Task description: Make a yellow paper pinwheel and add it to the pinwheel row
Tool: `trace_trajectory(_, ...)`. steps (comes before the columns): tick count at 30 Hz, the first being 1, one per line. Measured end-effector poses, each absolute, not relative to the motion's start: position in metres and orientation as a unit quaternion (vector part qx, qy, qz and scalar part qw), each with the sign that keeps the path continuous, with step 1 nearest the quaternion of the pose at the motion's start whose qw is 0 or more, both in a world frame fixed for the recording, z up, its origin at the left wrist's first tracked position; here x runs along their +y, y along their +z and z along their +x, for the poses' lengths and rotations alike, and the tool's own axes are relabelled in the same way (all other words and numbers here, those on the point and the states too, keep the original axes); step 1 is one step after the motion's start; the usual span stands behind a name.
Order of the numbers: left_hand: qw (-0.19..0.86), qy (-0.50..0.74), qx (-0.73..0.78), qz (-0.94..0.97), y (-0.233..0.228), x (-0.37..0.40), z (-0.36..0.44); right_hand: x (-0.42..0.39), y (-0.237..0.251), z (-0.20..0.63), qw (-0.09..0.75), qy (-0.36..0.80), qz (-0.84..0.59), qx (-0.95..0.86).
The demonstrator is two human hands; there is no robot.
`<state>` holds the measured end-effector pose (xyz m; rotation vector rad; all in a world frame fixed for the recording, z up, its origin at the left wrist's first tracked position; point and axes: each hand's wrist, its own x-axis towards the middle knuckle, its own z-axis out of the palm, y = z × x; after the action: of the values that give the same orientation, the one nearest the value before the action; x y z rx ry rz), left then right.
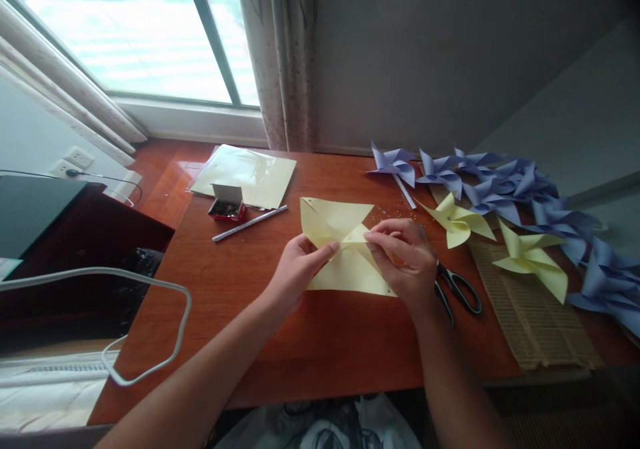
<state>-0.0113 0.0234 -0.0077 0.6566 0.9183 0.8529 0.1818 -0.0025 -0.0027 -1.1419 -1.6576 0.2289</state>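
Observation:
A yellow paper sheet (345,272), cut in from its corners and with small holes near some corners, is held up over the table. My left hand (305,262) pinches it near the middle, thumb on top. With thumb and forefinger, my right hand (404,252) grips a folded part of the same sheet right of its middle. Whether a pin is between those fingertips I cannot tell. Black-handled scissors (460,289) lie beside my right hand, their blades partly hidden by the wrist.
A small open red box (227,210) and a white paper stick (250,223) lie left, before a stack of yellow sheets (245,172). Several purple pinwheels (493,192) and yellow pinwheels (531,255) spread across the right, some on corrugated cardboard (525,325). A white cable (187,315) loops over the left edge.

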Motion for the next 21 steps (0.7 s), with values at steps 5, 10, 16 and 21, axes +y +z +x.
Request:
trace_trajectory(5, 0.756, 0.384, 0.421, 0.321, -0.005, 0.026, -0.014, 0.000, -0.002, 0.183, 0.583, 0.284, -0.475, -0.594)
trace_trajectory(10, 0.741, 0.396, 0.416, 0.348, -0.005, 0.025, -0.012, 0.005, -0.007, 0.189, 0.582, 0.512, -0.498, -0.388)
trace_trajectory(16, 0.731, 0.405, 0.415, 0.361, -0.007, 0.024, -0.010, 0.001, 0.000, 0.193, 0.460, 0.698, -0.419, -0.355)
trace_trajectory(21, 0.728, 0.399, 0.419, 0.368, -0.007, 0.023, -0.010, 0.001, -0.003, 0.190, 0.451, 0.689, -0.419, -0.383)
